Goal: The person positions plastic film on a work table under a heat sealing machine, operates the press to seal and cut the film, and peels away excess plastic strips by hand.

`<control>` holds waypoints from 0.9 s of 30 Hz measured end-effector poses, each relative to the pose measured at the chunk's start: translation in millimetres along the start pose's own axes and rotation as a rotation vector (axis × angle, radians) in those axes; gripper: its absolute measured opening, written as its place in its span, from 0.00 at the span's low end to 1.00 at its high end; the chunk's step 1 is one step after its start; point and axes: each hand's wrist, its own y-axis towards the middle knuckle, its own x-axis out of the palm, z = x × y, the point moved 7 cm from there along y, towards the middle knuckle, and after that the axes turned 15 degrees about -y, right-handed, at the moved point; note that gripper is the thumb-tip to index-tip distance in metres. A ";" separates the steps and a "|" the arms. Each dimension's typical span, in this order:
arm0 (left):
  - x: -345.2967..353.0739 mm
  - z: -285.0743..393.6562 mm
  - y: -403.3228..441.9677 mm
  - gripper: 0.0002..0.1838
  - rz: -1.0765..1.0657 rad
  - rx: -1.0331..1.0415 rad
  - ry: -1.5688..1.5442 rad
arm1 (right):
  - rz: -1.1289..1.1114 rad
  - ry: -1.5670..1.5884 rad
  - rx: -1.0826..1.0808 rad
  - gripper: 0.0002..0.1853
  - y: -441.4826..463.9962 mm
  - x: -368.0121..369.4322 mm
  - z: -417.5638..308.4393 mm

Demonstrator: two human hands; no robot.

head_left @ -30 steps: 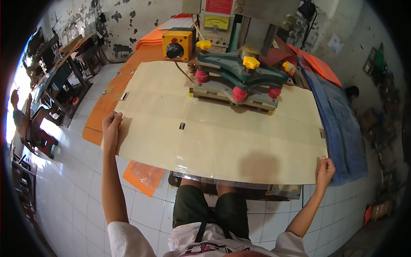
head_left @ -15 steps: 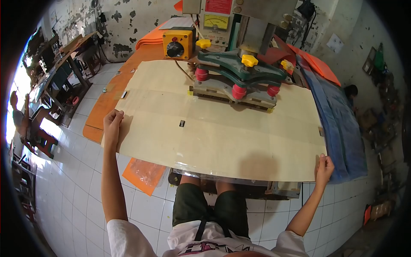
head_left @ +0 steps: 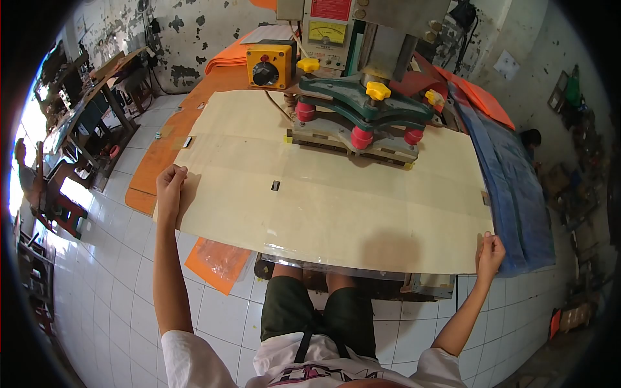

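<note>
A wide cream board (head_left: 336,220) lies under the head of a press (head_left: 359,123). Over the board is a clear plastic sheet (head_left: 275,249), seen mostly by its glare and by the strip hanging past the front edge. At the board's left edge my left hand (head_left: 170,187) is closed in a pinch, apparently on the sheet's thin edge. My right hand (head_left: 490,253) pinches at the front right corner, thumb up. What lies between the fingers is barely visible on both sides. A small dark patch (head_left: 275,185) marks the board's middle.
A yellow control box (head_left: 268,66) with a black knob stands behind the board. Blue sheeting (head_left: 511,200) hangs along the right side. Orange material (head_left: 220,262) with clear plastic sits below the front left edge. A stool (head_left: 68,210) is on the tiled floor at left.
Both hands keep their places and their pinch. The board and press look unchanged; an orange piece at the top behind the press has shifted slightly.
</note>
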 end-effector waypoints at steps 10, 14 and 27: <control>1.2 0.0 0.0 0.16 -0.001 0.015 -0.006 | 0.001 0.004 -0.006 0.23 -0.5 -0.4 -2.6; 1.4 1.6 -1.4 0.16 0.000 0.003 0.002 | -0.012 -0.012 0.004 0.23 0.9 -0.5 -0.4; 6.1 -1.8 0.6 0.17 -0.020 -0.016 0.122 | -0.170 -0.429 -0.061 0.16 16.5 6.6 -38.5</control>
